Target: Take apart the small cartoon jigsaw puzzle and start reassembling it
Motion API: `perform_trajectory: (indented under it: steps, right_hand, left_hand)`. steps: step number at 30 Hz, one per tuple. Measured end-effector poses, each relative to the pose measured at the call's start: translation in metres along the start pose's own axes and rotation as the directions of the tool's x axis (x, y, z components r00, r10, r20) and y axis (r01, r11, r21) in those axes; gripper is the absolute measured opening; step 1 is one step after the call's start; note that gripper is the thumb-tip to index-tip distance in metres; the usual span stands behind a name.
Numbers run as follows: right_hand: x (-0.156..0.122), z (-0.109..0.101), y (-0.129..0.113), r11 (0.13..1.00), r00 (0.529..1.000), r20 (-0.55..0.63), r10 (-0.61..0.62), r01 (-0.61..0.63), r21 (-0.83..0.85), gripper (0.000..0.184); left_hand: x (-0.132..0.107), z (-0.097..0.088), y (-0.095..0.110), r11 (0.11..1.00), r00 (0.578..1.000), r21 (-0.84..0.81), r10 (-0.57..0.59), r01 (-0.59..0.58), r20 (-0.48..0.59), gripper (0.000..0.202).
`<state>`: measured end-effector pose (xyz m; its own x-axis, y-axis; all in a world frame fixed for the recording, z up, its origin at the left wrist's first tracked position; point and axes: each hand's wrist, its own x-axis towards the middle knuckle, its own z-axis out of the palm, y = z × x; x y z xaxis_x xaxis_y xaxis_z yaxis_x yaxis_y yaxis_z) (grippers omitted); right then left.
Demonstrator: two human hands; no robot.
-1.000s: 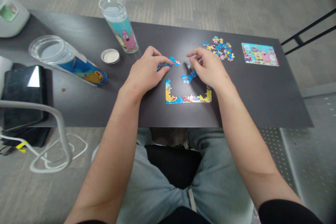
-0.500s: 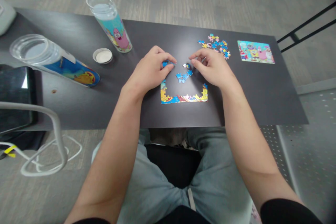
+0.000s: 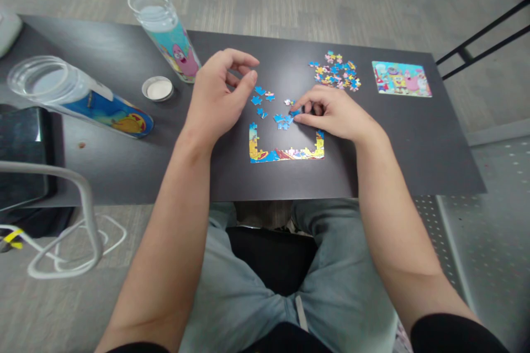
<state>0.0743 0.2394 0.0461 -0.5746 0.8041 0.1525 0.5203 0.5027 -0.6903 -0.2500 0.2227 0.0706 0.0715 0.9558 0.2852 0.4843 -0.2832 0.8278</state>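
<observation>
My left hand hovers over the table with thumb and fingers apart, holding nothing. Several loose blue puzzle pieces lie just right of it. My right hand has thumb and index finger closed around a blue puzzle piece, partly hidden by the fingertips. That piece is beside a small blue cluster of pieces. Nearer to me is a U-shaped puzzle border, its bottom edge joined to two short sides. Part of its right side is close under my right hand.
A pile of mixed puzzle pieces sits farther back, left of a picture card. On the left are two clear-topped printed tubes, one near and one far, plus a round lid. A white cable hangs at lower left.
My left hand has drawn back up and left, opening away from the blue pieces and uncovering them. My right hand has moved down and left onto a blue piece by the cluster.
</observation>
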Motion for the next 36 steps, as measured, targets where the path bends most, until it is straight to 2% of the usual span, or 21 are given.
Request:
perform_trajectory:
  steps: [5, 8, 11, 14, 18, 21, 25, 31, 34, 36]
  right_hand:
    - [-0.001, -0.005, -0.005, 0.993, 0.994, -0.038, 0.103, -0.104, -0.046, 0.010]
    - [0.000, -0.003, -0.011, 0.995, 0.997, -0.028, 0.076, -0.078, -0.061, 0.012]
    - [0.002, 0.002, -0.016, 0.999, 0.999, 0.024, 0.023, -0.022, -0.037, 0.021]
    - [0.005, 0.007, -0.017, 1.000, 0.999, 0.039, -0.004, 0.004, -0.020, 0.019]
    - [0.007, 0.006, -0.018, 0.999, 0.999, 0.034, 0.040, -0.039, -0.023, 0.010]
    - [0.008, 0.005, -0.018, 0.997, 0.997, 0.026, 0.075, -0.074, -0.024, 0.012]
    - [0.009, 0.005, -0.020, 0.997, 0.996, -0.015, 0.083, -0.083, -0.011, 0.017]
    - [0.008, 0.004, -0.022, 0.991, 0.991, -0.032, 0.133, -0.134, -0.016, 0.021]
    - [0.008, 0.004, -0.017, 0.991, 0.990, -0.050, 0.130, -0.130, -0.011, 0.026]
    - [0.008, 0.004, -0.013, 0.994, 0.992, -0.065, 0.107, -0.108, -0.020, 0.024]
  left_hand:
    - [-0.007, -0.021, 0.008, 0.995, 0.998, 0.084, -0.053, 0.050, 0.029, 0.047]
    - [-0.008, -0.031, 0.004, 0.989, 0.996, 0.122, -0.082, 0.079, 0.023, 0.047]
    - [-0.009, -0.037, -0.003, 0.979, 0.992, 0.178, -0.114, 0.103, 0.051, 0.051]
    - [-0.011, -0.039, -0.010, 0.975, 0.982, 0.212, -0.101, 0.067, 0.156, 0.062]
    - [-0.015, -0.039, -0.016, 0.975, 0.932, 0.223, -0.076, -0.006, 0.354, 0.089]
    - [-0.017, -0.040, -0.018, 0.973, 0.907, 0.232, -0.082, -0.018, 0.413, 0.102]
    - [-0.018, -0.043, -0.019, 0.971, 0.894, 0.237, -0.085, -0.024, 0.440, 0.109]
    - [-0.019, -0.050, -0.021, 0.971, 0.884, 0.240, -0.101, -0.013, 0.457, 0.109]
    - [-0.020, -0.056, -0.023, 0.971, 0.888, 0.240, -0.110, 0.000, 0.446, 0.104]
    - [-0.020, -0.058, -0.025, 0.970, 0.902, 0.242, -0.114, 0.011, 0.416, 0.093]
